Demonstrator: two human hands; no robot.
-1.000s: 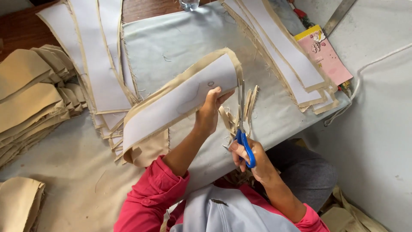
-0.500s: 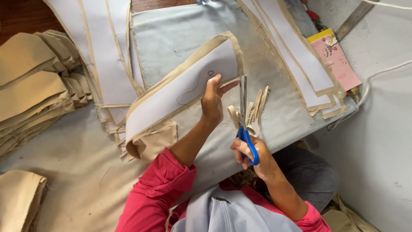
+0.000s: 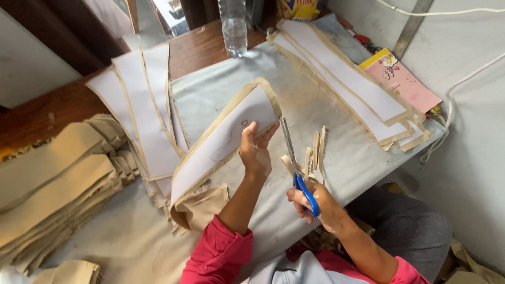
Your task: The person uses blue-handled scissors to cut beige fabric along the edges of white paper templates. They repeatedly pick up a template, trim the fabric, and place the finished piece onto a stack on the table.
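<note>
The right hand point(image 3: 315, 202) is closed around the blue handles of the scissors point(image 3: 294, 163). The blades point up toward twelve o'clock and look almost shut. Thin tan strips point(image 3: 315, 152) hang beside the blades, at about one o'clock from this hand. They look like bits already cut off.

The left hand point(image 3: 255, 150) sits at ten o'clock from the right hand. Its fingers pinch the near end of a long white piece with a tan cloth edge point(image 3: 221, 142). The piece bends up off the desk point(image 3: 347, 152) and runs away toward eight o'clock.

The step looks like trimming the tan edge off the white piece. The piece is just to the left of the blades, not between them. The next cut seems to need the blades opened and the tan edge fed in between them.

Farther out, more white pieces point(image 3: 147, 121) lie at ten o'clock, and another pile point(image 3: 347, 79) at one o'clock. Folded tan cloth point(image 3: 52, 184) is stacked at nine o'clock. A clear bottle point(image 3: 234, 26) stands at twelve.
</note>
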